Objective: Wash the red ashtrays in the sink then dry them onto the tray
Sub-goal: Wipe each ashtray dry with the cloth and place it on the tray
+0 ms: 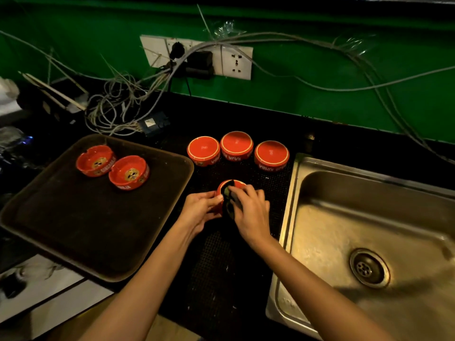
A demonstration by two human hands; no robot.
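Ashtray [236,183] red, round, left hand [202,206] gripping, cloth [227,201] seemingly inside

Near ashtray [227,184]: glossy red glaze, smooth.
Other ashtrays [236,145]: same glossy glaze.
Cloth [230,203]: dark, soft fabric.
Tray [98,217]: matt dark brown, scuffed rim.
Sink [344,217]: bare metal, dull streaked sheen.
Mat [216,267]: black, perforated, matt.
Far wall [320,77]: green paint, slight gloss.
Socket plate [236,62]: smooth white plastic.

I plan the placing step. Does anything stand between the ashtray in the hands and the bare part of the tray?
Nothing visible does. The held ashtray, with the cloth on it, is just right of the tray; only bare mat lies between. The two other ashtrays on the tray sit near its far edge, off the path.
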